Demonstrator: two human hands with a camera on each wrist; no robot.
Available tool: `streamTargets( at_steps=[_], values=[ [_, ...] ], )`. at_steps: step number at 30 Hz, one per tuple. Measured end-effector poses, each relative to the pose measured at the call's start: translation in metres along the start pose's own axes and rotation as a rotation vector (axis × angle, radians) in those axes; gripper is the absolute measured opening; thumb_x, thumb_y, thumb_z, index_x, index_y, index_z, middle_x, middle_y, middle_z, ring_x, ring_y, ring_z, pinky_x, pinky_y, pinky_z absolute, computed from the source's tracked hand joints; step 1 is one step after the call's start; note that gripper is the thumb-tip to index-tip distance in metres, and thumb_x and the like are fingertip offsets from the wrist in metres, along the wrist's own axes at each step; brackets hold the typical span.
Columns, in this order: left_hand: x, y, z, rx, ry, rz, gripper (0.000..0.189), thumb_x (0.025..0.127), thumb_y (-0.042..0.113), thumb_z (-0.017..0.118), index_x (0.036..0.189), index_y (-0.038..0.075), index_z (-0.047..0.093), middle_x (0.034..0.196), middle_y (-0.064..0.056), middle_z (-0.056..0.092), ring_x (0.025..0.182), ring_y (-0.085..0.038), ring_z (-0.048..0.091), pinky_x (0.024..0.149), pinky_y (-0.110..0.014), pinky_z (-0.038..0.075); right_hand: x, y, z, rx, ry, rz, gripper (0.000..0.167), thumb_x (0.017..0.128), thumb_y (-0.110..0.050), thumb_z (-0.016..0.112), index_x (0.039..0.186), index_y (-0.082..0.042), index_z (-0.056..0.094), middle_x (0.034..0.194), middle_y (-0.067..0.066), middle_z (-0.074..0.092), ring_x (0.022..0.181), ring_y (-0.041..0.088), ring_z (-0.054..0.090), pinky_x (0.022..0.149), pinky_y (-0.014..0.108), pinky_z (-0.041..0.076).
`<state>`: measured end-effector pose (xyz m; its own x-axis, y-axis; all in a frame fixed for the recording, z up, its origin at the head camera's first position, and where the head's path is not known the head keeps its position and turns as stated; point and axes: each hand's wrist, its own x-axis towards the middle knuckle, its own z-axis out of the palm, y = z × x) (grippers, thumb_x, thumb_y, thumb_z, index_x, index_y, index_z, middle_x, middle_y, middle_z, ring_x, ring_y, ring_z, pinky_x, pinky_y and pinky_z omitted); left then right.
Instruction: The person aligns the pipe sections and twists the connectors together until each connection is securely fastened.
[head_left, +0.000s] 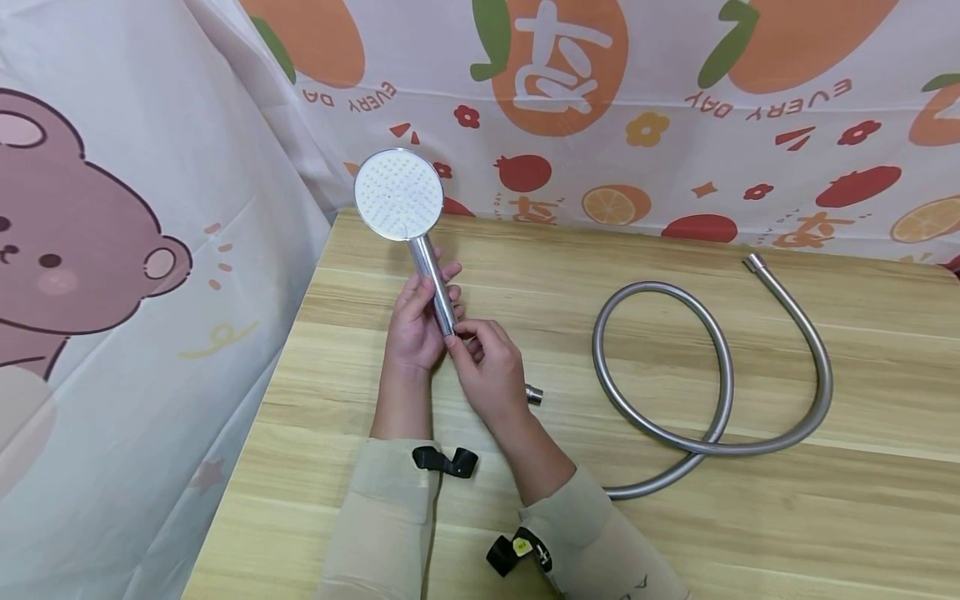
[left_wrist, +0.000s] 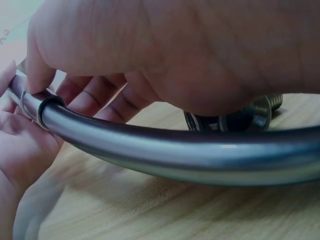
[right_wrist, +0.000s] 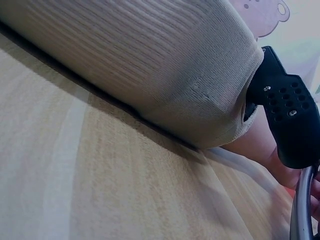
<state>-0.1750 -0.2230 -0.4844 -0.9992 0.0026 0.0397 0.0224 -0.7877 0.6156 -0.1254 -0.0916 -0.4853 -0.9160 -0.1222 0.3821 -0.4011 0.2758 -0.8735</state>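
Observation:
A round chrome shower head with a white nozzle face stands tilted up in the head view. My left hand grips its handle from below, thumb along the metal. At the handle's lower end, my right hand pinches with thumb and forefinger. The left wrist view shows those fingers on a metal collar, from which a grey shower hose curves away under the right hand. That collar sits at the handle's end; the joint itself is hidden by fingers.
The hose's far part lies looped on the wooden table, its free end fitting near the back edge. A small threaded metal fitting lies beside the right wrist. Printed cloth hangs behind.

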Motion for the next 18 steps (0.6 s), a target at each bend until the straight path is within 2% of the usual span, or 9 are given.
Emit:
streamTargets(
  at_steps=[6,13,18],
  values=[
    [-0.0034,0.0006,0.0009,0.036,0.047,0.009,0.034,0.101,0.014,0.053,0.135,0.013,0.054,0.107,-0.008,0.069,0.078,-0.015,0.058,0.063,-0.025,0.049,-0.0029,-0.0009,-0.0001,-0.018,0.026,-0.026,0.009,0.092,-0.008,0.066,0.1,-0.004,0.07,0.09,0.005,0.065,0.069,0.011,0.059,0.058,0.017,0.051],
    [-0.0018,-0.0015,0.002,0.181,0.198,0.057,0.028,0.1,0.01,0.053,0.128,0.01,0.059,0.098,-0.009,0.072,0.075,-0.016,0.059,0.067,-0.022,0.049,-0.0016,-0.0048,-0.0047,-0.058,0.037,-0.031,0.009,0.091,-0.007,0.066,0.098,-0.005,0.071,0.092,0.006,0.064,0.072,0.011,0.061,0.061,0.018,0.052],
    [0.0007,-0.0007,-0.0031,0.279,0.269,0.067,0.022,0.098,0.009,0.057,0.12,0.007,0.062,0.094,-0.006,0.074,0.073,-0.016,0.06,0.064,-0.02,0.048,-0.0006,-0.0082,-0.0065,-0.066,0.039,-0.043,0.009,0.091,-0.01,0.066,0.097,-0.005,0.071,0.094,0.006,0.064,0.076,0.013,0.063,0.063,0.018,0.053]
  ],
)
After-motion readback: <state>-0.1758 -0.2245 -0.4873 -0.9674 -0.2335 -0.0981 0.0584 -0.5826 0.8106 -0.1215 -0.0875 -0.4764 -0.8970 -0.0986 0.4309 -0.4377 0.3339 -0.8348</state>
